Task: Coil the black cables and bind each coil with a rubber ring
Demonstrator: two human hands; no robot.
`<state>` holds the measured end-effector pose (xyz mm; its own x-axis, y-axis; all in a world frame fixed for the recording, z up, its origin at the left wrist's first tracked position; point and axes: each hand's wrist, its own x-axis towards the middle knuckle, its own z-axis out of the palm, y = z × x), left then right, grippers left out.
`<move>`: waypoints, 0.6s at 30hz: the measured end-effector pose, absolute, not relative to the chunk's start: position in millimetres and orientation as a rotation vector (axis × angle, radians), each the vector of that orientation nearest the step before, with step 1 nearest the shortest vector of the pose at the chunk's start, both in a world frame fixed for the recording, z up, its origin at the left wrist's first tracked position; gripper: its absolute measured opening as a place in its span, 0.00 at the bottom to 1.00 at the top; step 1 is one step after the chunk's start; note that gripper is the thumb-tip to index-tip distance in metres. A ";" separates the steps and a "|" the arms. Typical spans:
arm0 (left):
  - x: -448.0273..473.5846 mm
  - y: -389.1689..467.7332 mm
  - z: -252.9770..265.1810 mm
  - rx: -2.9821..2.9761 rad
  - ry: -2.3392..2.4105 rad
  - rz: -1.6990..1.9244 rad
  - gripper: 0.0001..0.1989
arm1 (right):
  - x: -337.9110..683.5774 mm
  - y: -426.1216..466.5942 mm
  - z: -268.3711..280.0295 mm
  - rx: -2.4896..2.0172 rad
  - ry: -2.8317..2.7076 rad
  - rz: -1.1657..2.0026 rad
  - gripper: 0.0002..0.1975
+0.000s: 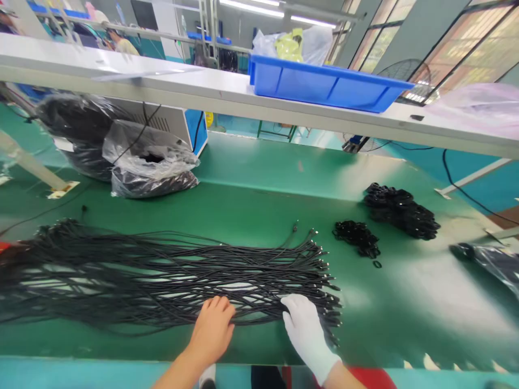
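Note:
A wide layer of black cables (170,270) lies lengthwise across the green table, with small metal-tipped connectors (324,281) bunched at its right end. My left hand (214,324), bare, is closed over the near cables around their middle, fingers together and bent down. Just short of the connector ends, my right hand (302,324) in a white glove curls its fingers round the near cables. The fingertips of both hands are partly hidden among the cables.
Two piles of black rings, a small one (357,237) and a larger one (401,210), lie right of the cables. Plastic bags of black items (154,178) stand at the back left. Overhead, a white shelf (162,81) bears a blue bin (324,84).

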<state>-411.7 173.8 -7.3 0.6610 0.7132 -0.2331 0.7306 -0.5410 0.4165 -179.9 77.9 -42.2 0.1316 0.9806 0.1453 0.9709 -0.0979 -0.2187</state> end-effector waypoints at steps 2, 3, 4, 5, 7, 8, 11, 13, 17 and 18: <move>-398.0 169.1 -6.0 2.365 1.160 -0.049 0.09 | -162.7 81.7 -41.1 -2.116 -1.948 0.085 0.17; -390.2 166.1 -6.1 2.347 1.179 -0.053 0.10 | -153.8 83.7 -40.0 -2.093 -1.976 0.113 0.18; -382.5 162.8 -6.7 2.327 1.197 -0.060 0.11 | -144.9 85.2 -38.9 -2.069 -2.005 0.146 0.19; -375.6 159.3 -7.7 2.304 1.218 -0.069 0.12 | -136.5 85.7 -37.8 -2.049 -2.029 0.177 0.20; -364.9 152.5 -10.0 2.254 1.272 -0.076 0.13 | -121.5 83.5 -36.4 -2.033 -2.052 0.219 0.17; -361.1 149.6 -10.9 2.228 1.300 -0.070 0.13 | -115.2 81.3 -36.0 -2.033 -2.054 0.230 0.16; -354.6 144.3 -12.0 2.149 1.385 -0.029 0.13 | -102.3 75.3 -34.5 -2.004 -2.080 0.262 0.14; -353.5 143.4 -11.8 2.093 1.411 0.004 0.10 | -99.4 74.7 -31.0 -1.977 -2.099 0.278 0.14; -357.9 143.5 -11.0 2.015 1.341 0.078 0.06 | -112.4 80.0 -19.7 -1.915 -2.148 0.303 0.12; -359.7 143.2 -11.3 2.002 1.318 0.097 0.06 | -119.0 81.3 -18.0 -1.899 -2.176 0.314 0.11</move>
